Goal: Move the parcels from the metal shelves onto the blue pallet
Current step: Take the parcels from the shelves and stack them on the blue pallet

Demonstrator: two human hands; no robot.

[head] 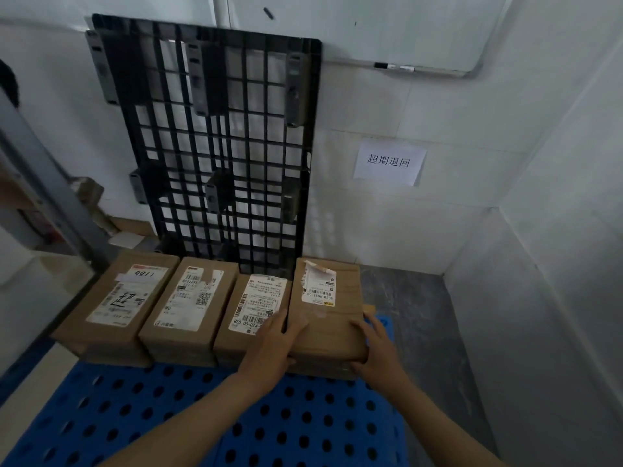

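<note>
Across the bottom of the view, lying flat on the grey floor (421, 315): blue pallet (202, 416), dotted with round holes. Behind it, leaning upright against the white wall: black grid pallet (215, 136). Higher and to the right, fixed on that wall: whiteboard (371, 25). At the left edge, slanting through the view: grey metal shelf post (50, 190).

Along the blue pallet's far side, a row of four brown parcels, labels up, sides touching, set on a lower layer of boxes: leftmost parcel (114, 298), second parcel (188, 305), third parcel (249, 311), rightmost parcel (327, 318), this last one standing higher than its neighbours.

Gripped from both sides, that rightmost parcel: left hand (273, 345) at its near left edge, thumb on the top face, fingers stretched down along the seam with the third parcel; right hand (377, 348) wrapped round its near right corner, fingers up the right side.

On the wall right of the black pallet: paper sign (389, 161) with four printed characters. On the whiteboard ledge: markers (394, 66).
</note>
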